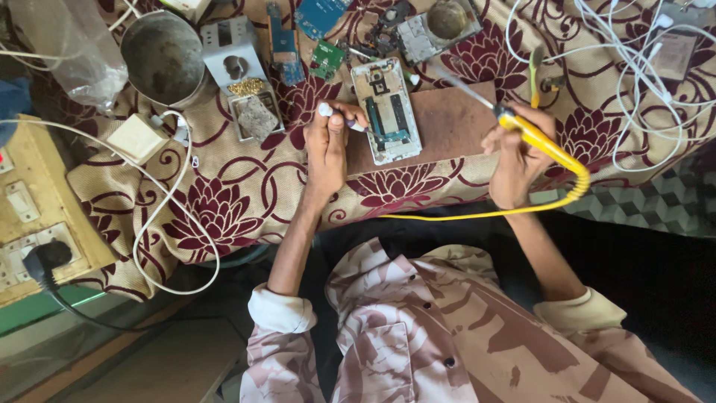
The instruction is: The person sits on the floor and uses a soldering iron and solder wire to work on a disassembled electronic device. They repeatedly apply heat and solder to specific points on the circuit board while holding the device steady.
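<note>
Far left: black plug [39, 260] sat in the wooden switchboard [30, 216], white cable [160, 216] looped across the maroon floral tablecloth [246, 186]. A white adapter [137, 138] lay just right of the board, a round metal bowl [163, 56] beyond it at the far edge, a clear plastic bag [71, 52] to the bowl's left.

Right of the bowl: a white socket block [233, 56], and nearer you a small tray with a grey sponge [256, 118].

Your left hand [327, 149] was clenched around a small tool with a white cap [326, 110]; the tip pointed right, touching the left edge of the opened phone [386, 110]. The phone lay face-up, insides exposed, on a brown board [447, 123] at table centre, near the front edge. Loose circuit boards [324, 56] and a second stripped phone frame [436, 30] lay just beyond it.

Your right hand [516, 160] gripped the yellow-handled soldering iron [535, 138], fingers wrapped on the handle. Its metal tip [459, 84] hung over the brown board's far right corner, apart from the phone. The yellow cord [477, 215] curled back left along the table edge.

Yellow tweezers [535, 75] lay just beyond that hand. Far right: a tangle of white cables [634, 67] over another device [675, 52].
</note>
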